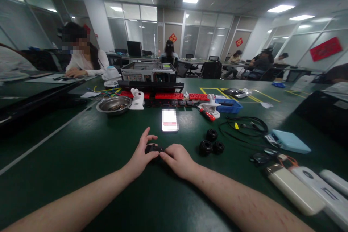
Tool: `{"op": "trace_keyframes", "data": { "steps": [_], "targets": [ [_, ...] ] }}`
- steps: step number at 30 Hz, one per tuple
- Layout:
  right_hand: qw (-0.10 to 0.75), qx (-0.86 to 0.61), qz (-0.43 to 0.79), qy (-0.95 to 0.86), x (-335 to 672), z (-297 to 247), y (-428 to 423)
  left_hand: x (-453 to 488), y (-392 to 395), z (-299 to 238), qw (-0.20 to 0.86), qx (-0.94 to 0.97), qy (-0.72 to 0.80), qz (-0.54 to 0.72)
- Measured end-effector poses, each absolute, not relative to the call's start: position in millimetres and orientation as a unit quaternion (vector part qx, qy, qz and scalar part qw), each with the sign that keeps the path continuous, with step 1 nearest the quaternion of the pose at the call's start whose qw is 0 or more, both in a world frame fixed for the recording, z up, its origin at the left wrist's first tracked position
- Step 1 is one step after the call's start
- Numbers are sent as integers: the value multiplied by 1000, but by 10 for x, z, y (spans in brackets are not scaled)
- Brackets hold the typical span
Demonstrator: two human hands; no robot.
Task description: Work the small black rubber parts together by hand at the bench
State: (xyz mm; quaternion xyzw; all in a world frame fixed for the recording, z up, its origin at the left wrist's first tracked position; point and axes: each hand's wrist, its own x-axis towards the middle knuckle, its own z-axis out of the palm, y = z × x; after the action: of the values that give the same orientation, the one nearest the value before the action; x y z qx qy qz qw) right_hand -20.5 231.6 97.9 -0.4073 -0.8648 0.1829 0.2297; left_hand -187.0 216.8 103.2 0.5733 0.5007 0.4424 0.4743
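Note:
Between my two hands is a small black part [153,148], low over the green table; its exact kind I cannot make out. My left hand [143,152] grips its left end between thumb and fingers, with some fingers raised. At its right end my right hand [178,159] is closed, thumb and fingers pressed on it. A phone [169,121] with a lit, blurred screen lies just beyond. To the right of my right hand sit black ring-shaped wheels [206,147] in a small cluster.
Behind lie a metal bowl [114,105] of small parts, white stands [137,99], a red-handled screwdriver [208,114], a blue tray [228,106] and an open computer case [148,72]. Cables [244,125], glasses [261,157] and power banks [295,188] lie right. A co-worker [84,50] sits at left.

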Motion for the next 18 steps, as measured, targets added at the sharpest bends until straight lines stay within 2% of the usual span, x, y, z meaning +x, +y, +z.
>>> {"op": "trace_keyframes", "data": {
  "steps": [4,11,15,18],
  "targets": [
    [264,-417,190,-849,-208,995,2293,-1882,2178,1003,470,583,492,443],
    [324,-404,184,-836,-192,1012,2263,-1794,2173,1106,534,504,528,428],
    [332,-394,211,-831,-191,1051,2230,-1787,2165,1158,554,516,525,390],
    [330,-396,244,-821,-186,1070,2225,-1810,2164,1131,531,555,515,380]
  ]
}}
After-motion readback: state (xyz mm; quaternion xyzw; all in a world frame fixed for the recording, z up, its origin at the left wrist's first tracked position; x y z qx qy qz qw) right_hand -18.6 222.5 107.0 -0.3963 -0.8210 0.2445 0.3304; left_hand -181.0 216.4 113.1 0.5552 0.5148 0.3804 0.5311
